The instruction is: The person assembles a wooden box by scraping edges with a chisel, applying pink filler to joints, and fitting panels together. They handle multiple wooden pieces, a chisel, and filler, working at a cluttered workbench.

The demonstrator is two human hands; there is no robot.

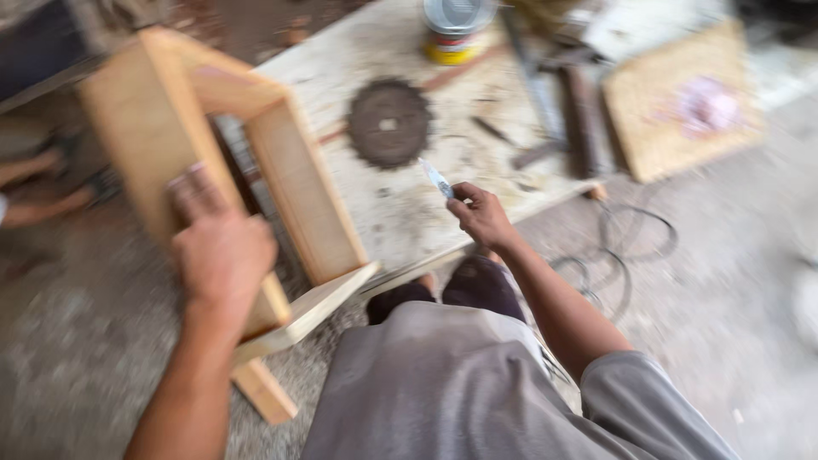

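Wood frame [213,170] looks built already; your left hand [217,247] grips its side, your right hand [481,213] pinches a small blade [436,177] above the desk [409,213].

Grey short-sleeved shirt [477,383], dark trousers [460,290], bare forearms

Motion-blurred tools [554,102] on board; tin [456,30] cut off by top edge
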